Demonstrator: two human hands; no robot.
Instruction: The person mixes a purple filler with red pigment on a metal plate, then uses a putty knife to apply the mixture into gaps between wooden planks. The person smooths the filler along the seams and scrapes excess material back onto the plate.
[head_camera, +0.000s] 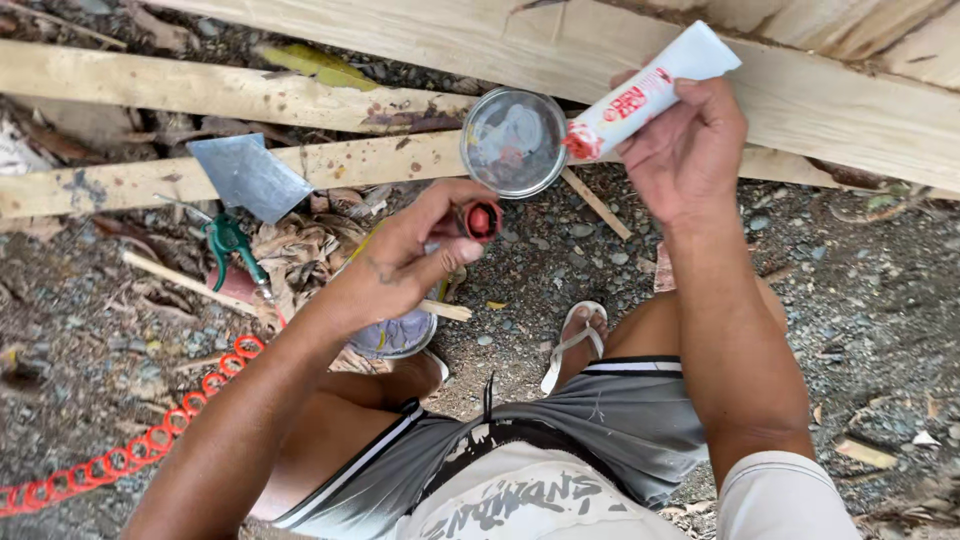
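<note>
My right hand (685, 145) grips a white tube (650, 90) with red print, its red-smeared nozzle pointing down-left at a round metal lid (513, 142) that rests on the planks. My left hand (405, 262) pinches the tube's small red cap (483, 220) between thumb and fingers, just below the lid. Under my left hand sits a round can (395, 335), partly hidden by the hand.
Pale wooden planks (800, 95) lie across the top over gravel. A trowel with a metal blade (247, 177) and green handle (228, 240) lies at left among dry leaves. An orange coiled hose (130, 455) runs to the lower left. My sandalled foot (575, 340) is at centre.
</note>
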